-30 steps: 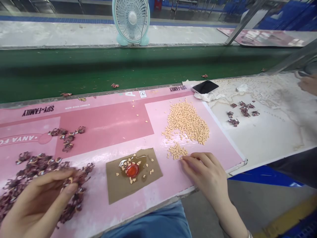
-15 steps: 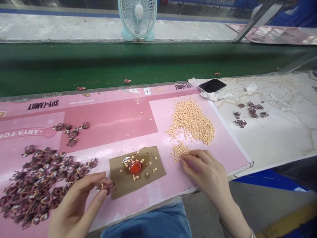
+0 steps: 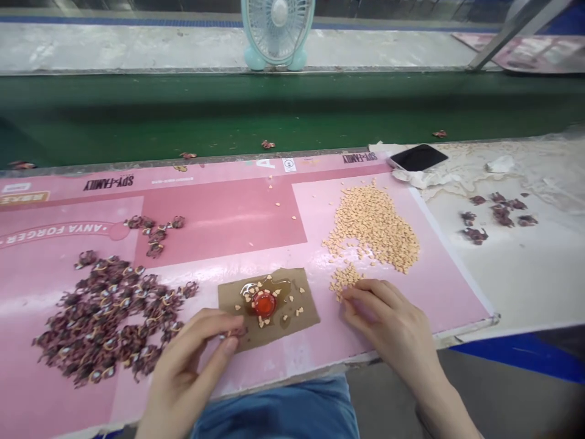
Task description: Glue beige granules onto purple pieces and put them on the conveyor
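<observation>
My left hand pinches a small purple-brown moulded piece between thumb and fingertips, over the left edge of a brown cardboard sheet. On that sheet sits a red round cap-like thing in a clear wet puddle, with several beige bits around it. My right hand has its thumb and forefinger closed at the near edge of a small pile of beige heart-like pieces; whatever is between the fingertips is hidden. A larger heap of the same beige pieces lies behind.
A big heap of purple-brown pieces covers the left of the pink printed sheet. A phone and more brown pieces lie at right. Beyond the table are a green belt and a light-blue fan.
The view has turned left, so everything sits further right. My left hand has come a little nearer the cardboard with its piece. My right hand stays at the small beige pile.
</observation>
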Demonstrator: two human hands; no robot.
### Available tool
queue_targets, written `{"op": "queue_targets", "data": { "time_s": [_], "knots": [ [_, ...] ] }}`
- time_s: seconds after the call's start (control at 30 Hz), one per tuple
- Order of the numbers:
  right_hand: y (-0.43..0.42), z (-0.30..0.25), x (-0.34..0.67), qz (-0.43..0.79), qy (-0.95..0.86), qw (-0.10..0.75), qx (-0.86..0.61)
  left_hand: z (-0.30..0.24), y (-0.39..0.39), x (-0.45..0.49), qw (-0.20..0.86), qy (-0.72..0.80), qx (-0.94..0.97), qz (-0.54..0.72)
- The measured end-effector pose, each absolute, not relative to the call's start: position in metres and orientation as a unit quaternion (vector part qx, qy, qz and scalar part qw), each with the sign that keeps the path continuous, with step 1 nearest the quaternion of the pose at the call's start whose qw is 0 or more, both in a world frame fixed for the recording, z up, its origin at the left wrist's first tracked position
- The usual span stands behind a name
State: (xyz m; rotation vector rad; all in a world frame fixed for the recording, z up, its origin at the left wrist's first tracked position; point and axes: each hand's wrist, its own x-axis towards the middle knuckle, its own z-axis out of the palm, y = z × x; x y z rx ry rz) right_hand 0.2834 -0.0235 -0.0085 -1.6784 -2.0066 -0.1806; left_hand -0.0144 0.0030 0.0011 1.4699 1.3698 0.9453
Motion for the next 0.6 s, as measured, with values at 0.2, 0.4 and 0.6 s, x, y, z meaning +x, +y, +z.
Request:
{"op": "queue_targets", "data": {
  "time_s": [0.2, 0.4, 0.6],
  "knots": [
    [-0.019, 0.016, 0.230, 0.130, -0.718, 0.437, -0.526, 0.005, 0.001, 0.012, 0.518, 0.469, 0.610, 0.373],
    [-0.010, 0.019, 0.191, 0.182, -0.712, 0.481, -0.478, 0.011, -0.001, 0.018, 0.502, 0.440, 0.628, 0.400],
    [-0.010, 0.015, 0.188, 0.194, -0.713, 0.472, -0.482, 0.011, 0.000, 0.013, 0.419, 0.425, 0.686, 0.417]
  ]
}}
